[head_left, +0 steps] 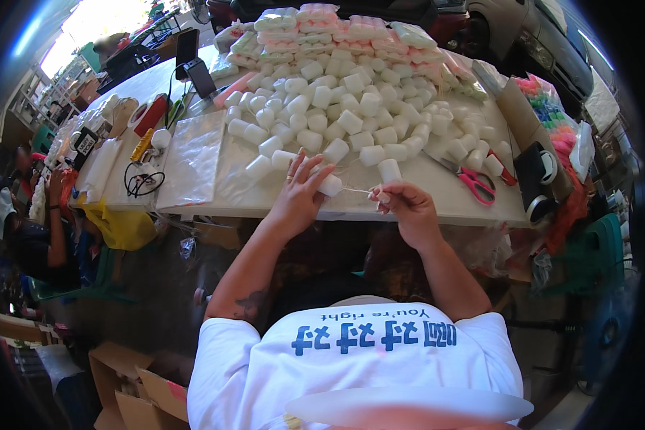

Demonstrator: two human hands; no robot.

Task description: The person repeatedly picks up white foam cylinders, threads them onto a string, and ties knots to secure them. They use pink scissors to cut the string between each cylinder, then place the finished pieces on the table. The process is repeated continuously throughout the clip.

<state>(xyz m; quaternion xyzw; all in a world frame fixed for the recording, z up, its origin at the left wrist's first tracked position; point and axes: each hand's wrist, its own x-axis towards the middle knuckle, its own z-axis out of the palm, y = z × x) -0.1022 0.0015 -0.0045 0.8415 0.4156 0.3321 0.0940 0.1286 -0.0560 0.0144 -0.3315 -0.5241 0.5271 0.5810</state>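
My left hand (302, 190) is at the table's near edge, its fingers over a small white cylinder (330, 185) that looks like a spool of thread. A thin white string (352, 190) runs from that cylinder to my right hand (407, 206). There, thumb and fingers are pinched together on the string's end. Just beyond both hands lies a large heap of similar white cylinders (350, 122), one of them (389, 170) close above my right hand. The fingertips partly hide the held cylinder.
Pink-handled scissors (476, 188) lie to the right, near a dark case (536, 179). A clear plastic sheet (193, 161) and a black cable (145, 179) are on the left. Stacked packs (315, 32) stand behind the heap. Another person (43, 236) sits at far left.
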